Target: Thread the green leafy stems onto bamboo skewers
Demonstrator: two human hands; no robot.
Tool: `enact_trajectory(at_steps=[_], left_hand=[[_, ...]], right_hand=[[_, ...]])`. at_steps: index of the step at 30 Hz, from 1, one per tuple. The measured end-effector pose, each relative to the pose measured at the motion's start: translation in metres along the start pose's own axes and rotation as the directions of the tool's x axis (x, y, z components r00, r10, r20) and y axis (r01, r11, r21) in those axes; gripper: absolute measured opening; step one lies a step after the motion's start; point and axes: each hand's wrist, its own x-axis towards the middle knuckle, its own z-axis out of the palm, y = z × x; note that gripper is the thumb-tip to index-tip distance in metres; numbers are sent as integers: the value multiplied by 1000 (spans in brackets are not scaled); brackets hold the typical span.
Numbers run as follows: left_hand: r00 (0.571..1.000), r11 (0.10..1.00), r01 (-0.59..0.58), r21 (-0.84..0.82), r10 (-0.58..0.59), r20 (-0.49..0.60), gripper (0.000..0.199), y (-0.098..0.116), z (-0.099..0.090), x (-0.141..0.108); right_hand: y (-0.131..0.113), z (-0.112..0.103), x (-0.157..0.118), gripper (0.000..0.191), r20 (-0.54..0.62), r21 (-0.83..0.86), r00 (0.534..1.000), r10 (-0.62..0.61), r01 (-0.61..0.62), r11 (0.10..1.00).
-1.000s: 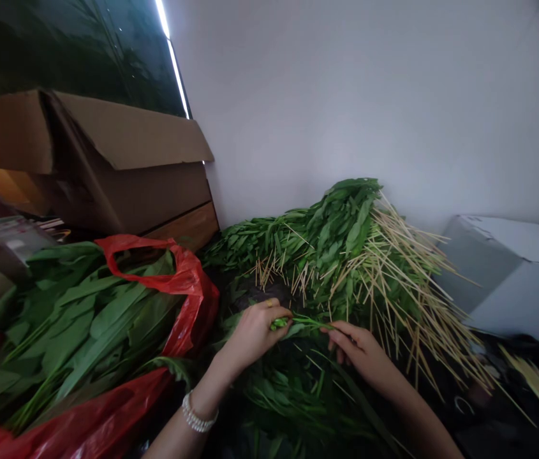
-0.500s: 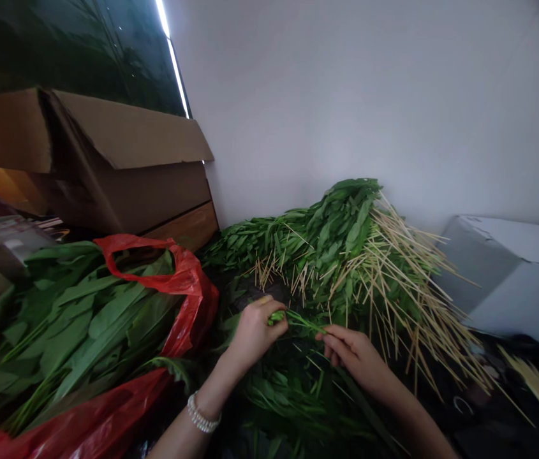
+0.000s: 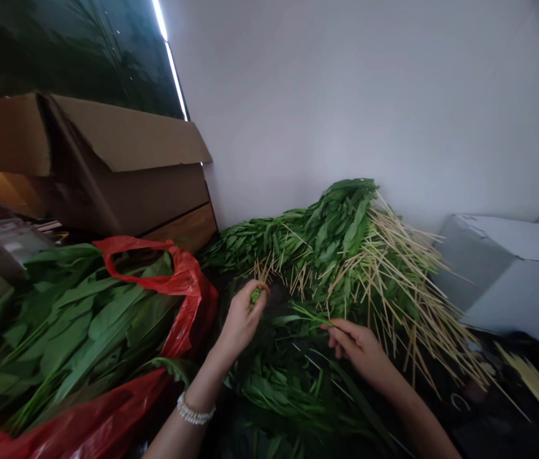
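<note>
My left hand, with a pearl bracelet at the wrist, is closed around a small bunch of green stems. To its right, my right hand pinches a thin green sprig whose tip points left. The two hands are apart. Below them lie loose green leaves on a dark surface. Behind them is a large pile of leafy bundles with many thin wooden sticks poking out toward the right and front.
At the left, a red plastic bag holds large green leaves. An open cardboard box stands behind it. A white box is at the right, with more thin sticks in front. A pale wall rises behind.
My left hand has moved up and left, away from the sprig in my right hand. My right hand has barely moved.
</note>
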Motion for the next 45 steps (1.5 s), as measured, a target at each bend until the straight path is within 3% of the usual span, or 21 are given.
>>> enact_trajectory(at_steps=[4,17,27,34,40,45], left_hand=[[983,993,-115,22,110,150,11,7,13,-8],[981,984,-170,48,164,103,17,5,14,-12],[935,940,-284,191,226,275,28,2,21,-17],[931,926,-302,225,236,278,31,3,22,-19],[953,942,-258,213,213,214,11,1,22,-23],[951,926,-284,248,239,196,10,-2,25,-24]], right_hand=[[-3,3,-1,37,9,1,1000,11,-11,1000],[-12,7,-3,39,48,38,998,30,-31,999],[-15,11,-3,39,75,14,997,20,-21,1000],[-16,11,-4,38,82,11,996,21,-22,1000],[-15,14,-4,35,91,34,995,33,-37,999],[-15,14,-4,34,100,69,994,31,-39,997]])
